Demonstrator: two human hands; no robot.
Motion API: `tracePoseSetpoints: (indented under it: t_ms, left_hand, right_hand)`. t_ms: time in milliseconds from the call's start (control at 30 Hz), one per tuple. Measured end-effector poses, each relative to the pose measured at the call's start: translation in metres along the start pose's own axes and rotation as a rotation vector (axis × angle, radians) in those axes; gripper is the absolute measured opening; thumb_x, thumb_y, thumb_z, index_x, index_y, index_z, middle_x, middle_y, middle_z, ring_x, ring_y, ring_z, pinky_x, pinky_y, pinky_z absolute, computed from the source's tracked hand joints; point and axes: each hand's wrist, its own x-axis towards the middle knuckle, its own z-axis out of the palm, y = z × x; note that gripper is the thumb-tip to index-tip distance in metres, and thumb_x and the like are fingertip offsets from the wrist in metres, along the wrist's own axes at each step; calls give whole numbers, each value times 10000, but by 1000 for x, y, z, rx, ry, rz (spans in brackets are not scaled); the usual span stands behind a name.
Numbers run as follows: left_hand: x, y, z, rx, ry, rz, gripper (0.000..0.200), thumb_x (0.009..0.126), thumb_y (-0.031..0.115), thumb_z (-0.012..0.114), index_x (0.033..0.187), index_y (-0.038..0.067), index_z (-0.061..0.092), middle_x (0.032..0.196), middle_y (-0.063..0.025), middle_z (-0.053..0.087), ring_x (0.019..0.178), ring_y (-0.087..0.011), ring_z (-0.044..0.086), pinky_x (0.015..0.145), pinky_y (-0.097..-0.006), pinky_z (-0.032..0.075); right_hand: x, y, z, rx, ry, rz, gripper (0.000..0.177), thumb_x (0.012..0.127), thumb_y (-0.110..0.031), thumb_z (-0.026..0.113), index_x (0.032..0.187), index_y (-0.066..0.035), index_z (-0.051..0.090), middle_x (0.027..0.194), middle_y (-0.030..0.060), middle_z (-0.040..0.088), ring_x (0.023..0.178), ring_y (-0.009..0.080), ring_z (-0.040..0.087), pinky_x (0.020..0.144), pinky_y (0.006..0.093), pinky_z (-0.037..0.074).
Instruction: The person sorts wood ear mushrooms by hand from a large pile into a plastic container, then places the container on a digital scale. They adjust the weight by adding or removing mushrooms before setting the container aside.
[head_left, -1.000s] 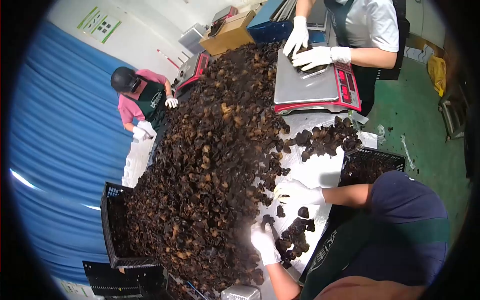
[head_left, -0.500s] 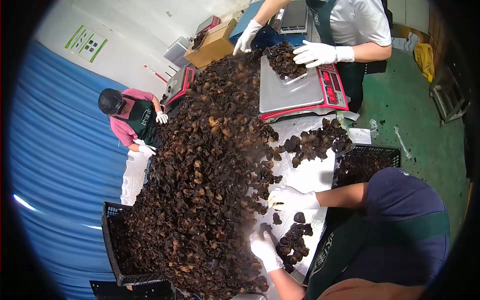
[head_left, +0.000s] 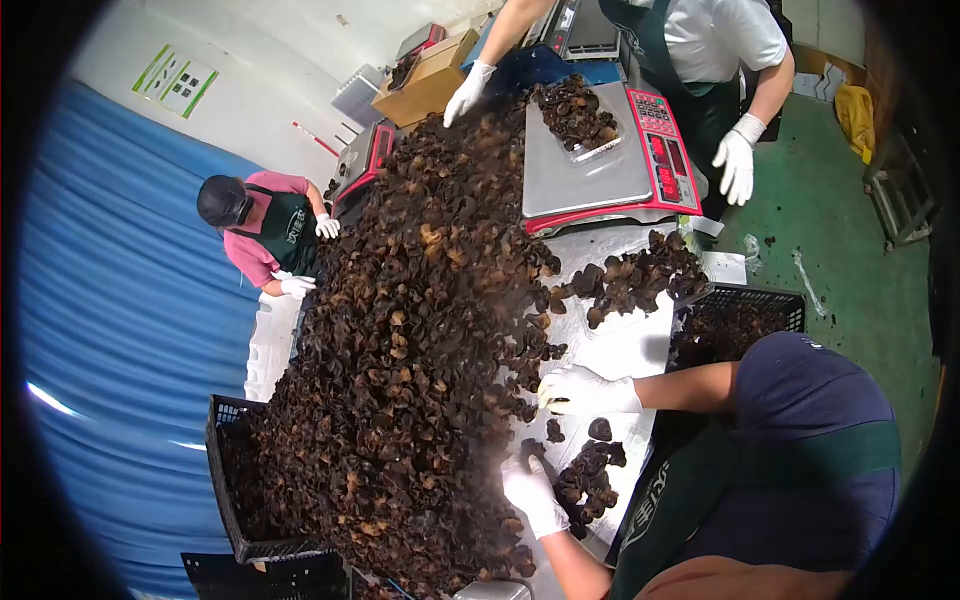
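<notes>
A large heap of dark brown wood ear mushrooms [head_left: 400, 370] covers the table in front of me. My left hand [head_left: 532, 495], in a white glove, is at the near edge of the heap. Its fingers are closed around a dark wood ear mushroom [head_left: 530, 451]. Farther up the same edge is my right hand [head_left: 588, 390], also gloved, with fingers curled together at the mushrooms; what they grip is hidden. A small group of wood ear mushrooms [head_left: 588, 480] lies close to my body, beside my left hand.
A red and silver scale [head_left: 590, 180] bears a clear tray of mushrooms [head_left: 575, 118]. Black crates stand at the far left [head_left: 228, 490] and near my right arm [head_left: 790, 300]. Two co-workers in aprons, a pink-sleeved person [head_left: 270, 225] and a white-sleeved person [head_left: 700, 50], stand around the heap.
The white-sleeved person's one hand has left the tray on the scale and dropped beside it; the other has shifted left over the heap. My hands have barely moved.
</notes>
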Motion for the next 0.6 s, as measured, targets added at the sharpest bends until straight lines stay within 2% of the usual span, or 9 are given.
tracePoseSetpoints:
  t_ms: [67, 167, 300, 367, 467, 500, 567, 600]
  left_hand:
    - [0, -2, 2, 28, -3, -6, 233, 797, 80, 705, 1025, 32, 698, 977, -148, 658, 892, -335, 640, 821, -416, 512]
    - [-1, -5, 4, 45, -11, -12, 240, 805, 100, 697, 1037, 39, 695, 988, -152, 658, 897, -341, 641, 817, -424, 512]
    - [-2, -10, 6, 71, -20, 24, 263, 821, 157, 679, 1043, 16, 683, 992, -174, 655, 901, -364, 639, 807, -441, 513]
    - [-2, -12, 8, 94, -20, 44, 274, 826, 174, 672, 1040, 4, 679, 995, -183, 654, 901, -372, 639, 803, -448, 513]
    - [-2, -12, 8, 114, -6, 61, 290, 833, 195, 667, 1036, -12, 675, 997, -197, 652, 901, -378, 641, 799, -451, 518]
    - [-2, -11, 8, 104, -10, 53, 291, 840, 201, 663, 1034, -15, 676, 1003, -200, 652, 904, -379, 642, 802, -449, 520]
    - [-1, -7, 8, 98, -7, 30, 293, 846, 208, 659, 1033, -17, 677, 1008, -203, 652, 907, -381, 644, 805, -447, 522]
    - [1, -3, 6, 126, -29, 39, 302, 854, 212, 654, 1059, -10, 672, 1021, -202, 655, 915, -380, 645, 813, -443, 523]
  right_hand:
    - [1, -1, -1, -166, 30, -200, 85, 864, -164, 633, 941, -130, 646, 961, 48, 642, 922, 267, 606, 817, 407, 485]
    - [-1, -6, -5, -81, 7, -140, 90, 864, -171, 636, 944, -131, 647, 957, 50, 642, 917, 271, 608, 816, 411, 487]
    - [1, -1, 1, -112, 30, -142, 93, 862, -174, 636, 945, -134, 652, 958, 50, 644, 923, 270, 607, 820, 411, 486]
    - [-1, -11, -4, -38, 5, -23, 94, 862, -173, 635, 944, -133, 656, 956, 47, 647, 924, 269, 610, 820, 407, 489]
    - [3, -2, 0, 127, 11, 7, 81, 853, -172, 642, 922, -132, 660, 936, 54, 648, 903, 279, 612, 804, 406, 494]
    - [3, 1, 1, 129, 9, 7, 81, 853, -172, 642, 922, -132, 660, 936, 54, 648, 903, 279, 612, 804, 406, 494]
    - [3, 6, 1, -110, 1, -5, 91, 842, -172, 653, 918, -124, 665, 928, 67, 649, 881, 288, 618, 785, 410, 498]
    - [3, 3, 0, -97, -23, -13, 91, 842, -172, 653, 918, -124, 665, 928, 67, 649, 881, 288, 618, 785, 410, 498]
